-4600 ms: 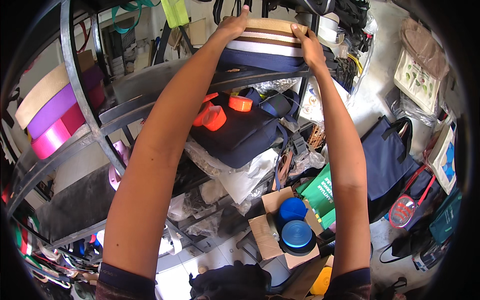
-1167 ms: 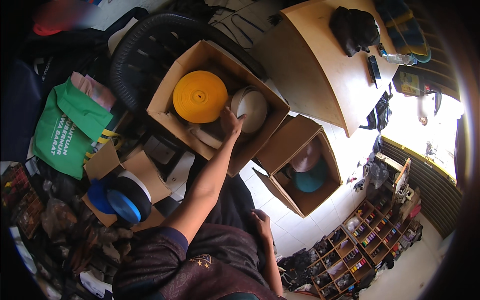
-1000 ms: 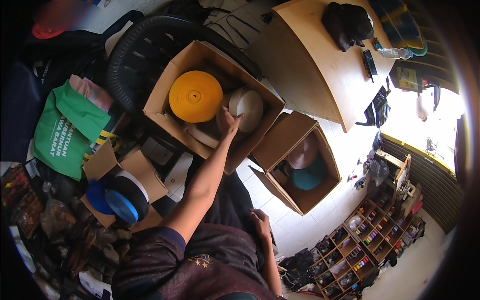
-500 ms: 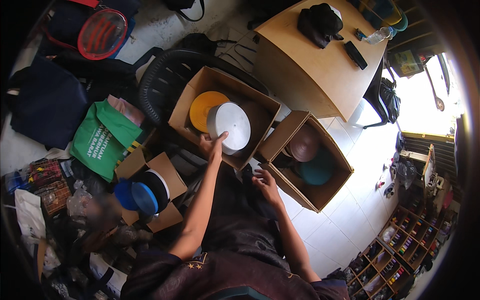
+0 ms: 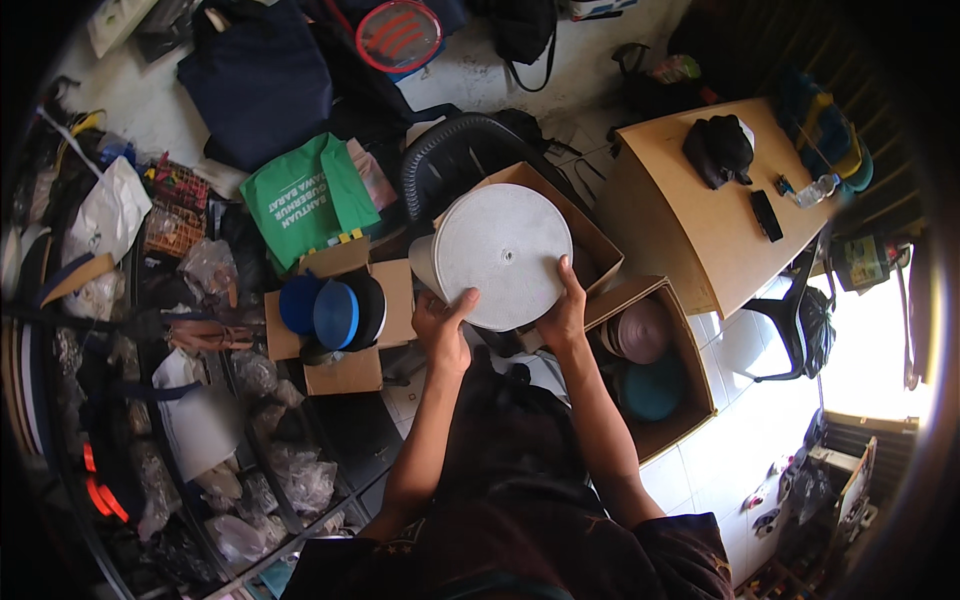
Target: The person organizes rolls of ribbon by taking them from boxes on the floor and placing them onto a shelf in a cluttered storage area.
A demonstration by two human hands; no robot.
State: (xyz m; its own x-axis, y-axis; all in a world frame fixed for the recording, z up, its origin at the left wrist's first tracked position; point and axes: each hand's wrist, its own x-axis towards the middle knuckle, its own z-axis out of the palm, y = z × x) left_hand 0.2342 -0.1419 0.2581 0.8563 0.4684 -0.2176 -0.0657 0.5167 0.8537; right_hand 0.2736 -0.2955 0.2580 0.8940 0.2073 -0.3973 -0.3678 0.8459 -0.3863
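Between my two hands is a large white roll of strap, a thick flat disc with a small hole in its middle. My left hand grips its lower left edge, thumb on the flat face. On the lower right edge my right hand holds it the same way. The roll is above a cardboard box on a black chair and hides most of that box's inside. A second cardboard box to the right holds a mauve roll and a teal roll.
At left, an open carton contains blue rolls. A green bag lies beyond it. Plastic-wrapped goods fill a rack at lower left. A wooden desk at far right bears a black cap.
The white roll has been lifted out of the box toward me, its flat face now turned up. My right hand has come from beside the boxes to grip it. The view has shifted left.
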